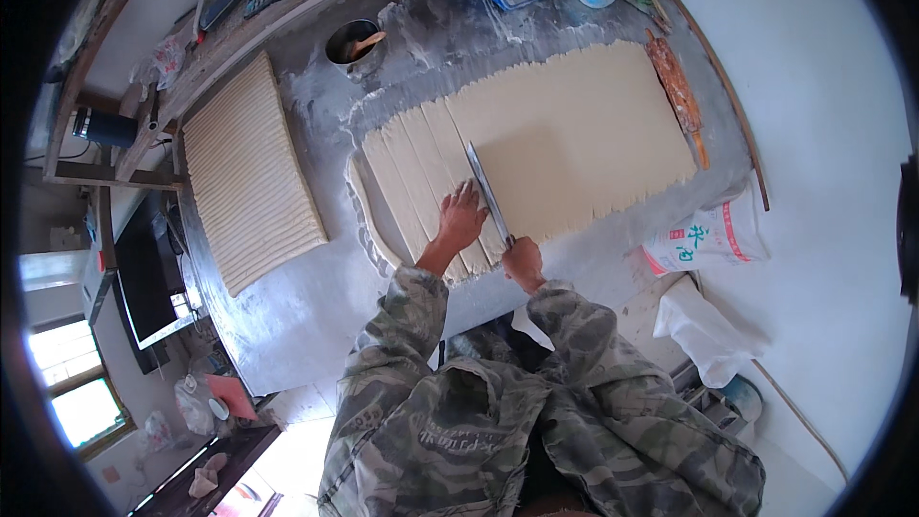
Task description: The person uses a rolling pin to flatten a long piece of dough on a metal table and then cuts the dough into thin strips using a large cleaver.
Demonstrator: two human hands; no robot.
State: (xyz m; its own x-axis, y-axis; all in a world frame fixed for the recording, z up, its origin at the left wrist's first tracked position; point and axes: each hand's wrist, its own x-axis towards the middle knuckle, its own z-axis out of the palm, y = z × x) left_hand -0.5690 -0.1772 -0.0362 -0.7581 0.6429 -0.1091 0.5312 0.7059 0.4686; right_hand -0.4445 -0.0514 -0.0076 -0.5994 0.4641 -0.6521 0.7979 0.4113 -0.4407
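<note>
About 5 strips are cut from the dough sheet (574, 134); most remains uncut. The knife (488, 193) is gripped by the right hand (523, 260); the left hand (461, 215) is pressed flat, open, on the strips.

Soft, even daylight fills the scene. The bright window (81, 393) at lower left is blown out to white, and the pale wall (823, 86) at right reads nearly as bright. Shadows on the floured grey worktop (287, 316) are faint. Fisheye distortion bends straight edges, a black vignette rings the frame, and detail softens toward the rim.
</note>
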